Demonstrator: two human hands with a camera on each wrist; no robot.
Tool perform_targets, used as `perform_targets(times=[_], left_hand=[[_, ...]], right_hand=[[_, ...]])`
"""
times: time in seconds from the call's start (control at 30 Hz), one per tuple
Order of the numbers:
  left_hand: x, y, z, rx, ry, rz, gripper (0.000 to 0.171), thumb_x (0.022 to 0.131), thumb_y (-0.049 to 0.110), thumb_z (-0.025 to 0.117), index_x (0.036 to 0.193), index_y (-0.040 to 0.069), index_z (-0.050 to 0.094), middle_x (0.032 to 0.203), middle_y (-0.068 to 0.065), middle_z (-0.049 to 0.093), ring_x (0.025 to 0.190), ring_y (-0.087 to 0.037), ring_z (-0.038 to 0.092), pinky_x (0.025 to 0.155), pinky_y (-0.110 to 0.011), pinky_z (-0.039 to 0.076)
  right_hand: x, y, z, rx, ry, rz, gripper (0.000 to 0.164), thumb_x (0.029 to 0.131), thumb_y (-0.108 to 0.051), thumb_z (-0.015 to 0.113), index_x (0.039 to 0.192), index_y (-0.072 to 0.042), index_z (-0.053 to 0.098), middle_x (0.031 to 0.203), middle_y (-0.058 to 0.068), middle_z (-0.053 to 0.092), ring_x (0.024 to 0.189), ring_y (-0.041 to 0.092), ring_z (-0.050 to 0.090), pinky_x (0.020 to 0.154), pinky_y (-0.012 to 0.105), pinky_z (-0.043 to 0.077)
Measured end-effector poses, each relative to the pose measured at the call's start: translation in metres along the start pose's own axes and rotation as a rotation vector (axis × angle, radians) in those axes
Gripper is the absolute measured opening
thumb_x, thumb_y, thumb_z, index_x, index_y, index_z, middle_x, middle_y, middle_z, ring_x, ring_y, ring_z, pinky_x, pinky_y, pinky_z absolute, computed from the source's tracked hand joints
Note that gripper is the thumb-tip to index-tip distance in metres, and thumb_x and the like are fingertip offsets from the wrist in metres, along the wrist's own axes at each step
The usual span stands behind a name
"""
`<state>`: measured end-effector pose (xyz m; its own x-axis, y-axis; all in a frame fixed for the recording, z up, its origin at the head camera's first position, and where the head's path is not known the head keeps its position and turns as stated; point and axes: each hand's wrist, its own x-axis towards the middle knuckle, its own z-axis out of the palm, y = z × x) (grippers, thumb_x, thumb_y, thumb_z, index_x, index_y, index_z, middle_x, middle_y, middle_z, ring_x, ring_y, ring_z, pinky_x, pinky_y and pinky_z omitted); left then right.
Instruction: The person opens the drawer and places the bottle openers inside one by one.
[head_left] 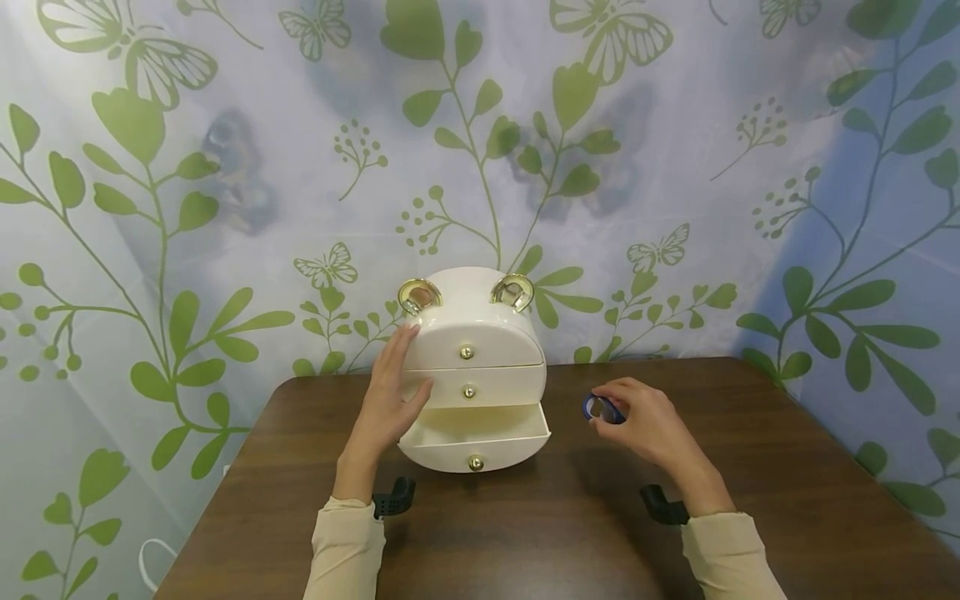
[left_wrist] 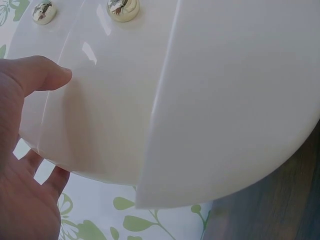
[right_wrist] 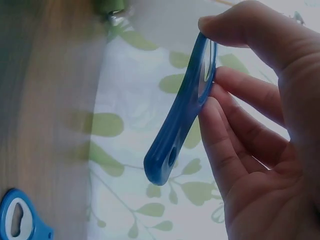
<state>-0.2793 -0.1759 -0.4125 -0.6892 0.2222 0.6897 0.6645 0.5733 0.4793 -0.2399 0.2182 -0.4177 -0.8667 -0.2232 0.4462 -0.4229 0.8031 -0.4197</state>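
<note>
A white drawer box [head_left: 480, 293] with gold ears and round gold knobs stands on the table. Its bottom drawer [head_left: 442, 457] is pulled out, while the top and middle drawers are closed. My left hand [head_left: 386, 408] rests at the box's left side, fingers extended along the edge and thumb over the middle drawer's front [left_wrist: 100, 115]. To the right of the box, my right hand [head_left: 652, 421] pinches a small blue-rimmed piece [right_wrist: 175, 125] between thumb and fingers. It has a rounded head with a pale inside and a short handle with a hole.
The brown wooden table [head_left: 585, 533] ends at a patterned cloth backdrop [head_left: 675, 167] with green leaves and butterflies. In the right wrist view, a blue-and-white shape [right_wrist: 25, 217] with a hole shows at the lower left. A white cord [head_left: 146, 554] hangs beyond the table's left edge.
</note>
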Motion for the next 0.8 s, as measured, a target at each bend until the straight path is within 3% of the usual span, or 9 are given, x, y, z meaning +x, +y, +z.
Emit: perform_targets(times=[0.53,0.8], left_hand=[[0.001,-0.001,-0.001,0.005,-0.016,-0.016,0.082,0.094,0.007,0.073,0.162,0.016,0.029,0.169,-0.015,0.025,0.156,-0.035,0.021,0.123,-0.06,0.023],[0.0,-0.001,0.001,0.006,0.01,0.002,0.085,0.091,0.003,0.074,0.162,0.015,0.029,0.169,-0.016,0.026,0.154,-0.041,0.024,0.119,-0.065,0.027]], right_hand=[[0.009,-0.026,0.007,0.073,0.037,-0.025,0.04,0.081,-0.019,0.087,0.118,-0.007,0.076,0.118,0.009,0.07,0.1,0.028,0.071,0.086,0.049,0.059],[0.014,-0.043,0.014,0.084,0.078,-0.096,0.041,0.08,-0.02,0.089,0.118,-0.008,0.076,0.119,0.007,0.07,0.098,0.024,0.07,0.082,0.044,0.059]])
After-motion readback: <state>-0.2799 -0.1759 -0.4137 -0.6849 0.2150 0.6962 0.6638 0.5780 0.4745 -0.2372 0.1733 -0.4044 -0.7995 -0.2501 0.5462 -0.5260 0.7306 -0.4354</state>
